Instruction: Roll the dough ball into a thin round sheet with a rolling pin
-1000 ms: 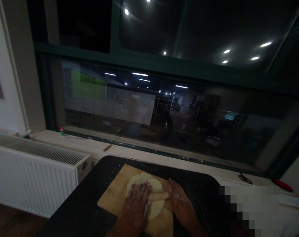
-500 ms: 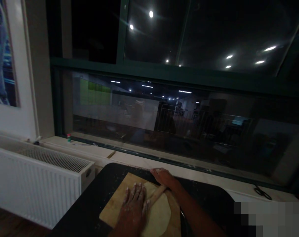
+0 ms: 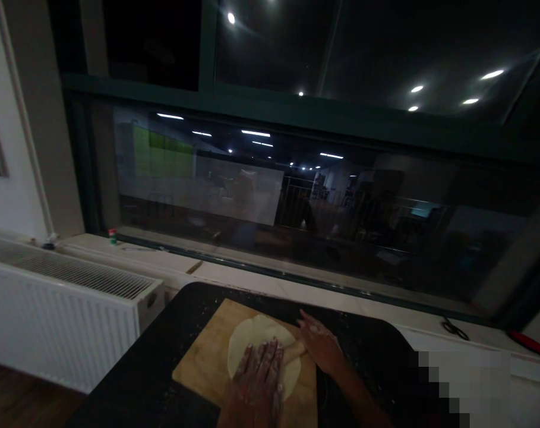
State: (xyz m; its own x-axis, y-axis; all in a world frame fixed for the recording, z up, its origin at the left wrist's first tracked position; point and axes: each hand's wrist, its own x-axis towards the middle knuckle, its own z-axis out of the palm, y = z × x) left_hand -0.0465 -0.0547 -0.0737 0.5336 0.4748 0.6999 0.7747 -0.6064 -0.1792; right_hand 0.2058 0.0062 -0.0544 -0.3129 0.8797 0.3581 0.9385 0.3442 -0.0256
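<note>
A round, pale sheet of dough (image 3: 245, 334) lies on a wooden board (image 3: 202, 359). Across the dough's right side runs a wooden rolling pin (image 3: 293, 353), slanting from upper right to lower left. My left hand (image 3: 257, 375), dusted with flour, lies over the dough and the pin's near end with fingers stretched out; its palm hides that end. At the pin's far end is my right hand (image 3: 321, 343), its palm over the tip and its floury fingers extended past the board's right edge.
The board rests on a black table (image 3: 131, 368) sprinkled with flour, against a white windowsill (image 3: 252, 284). On the sill are black-handled scissors (image 3: 454, 329), a red object (image 3: 527, 343) and a small red-and-green container (image 3: 113, 236). A white radiator (image 3: 69, 321) stands left.
My left hand has shifted right, from the board's left part onto the dough. My right hand has come nearer and to the right. More of the dough's round outline shows. The camera view has shifted.
</note>
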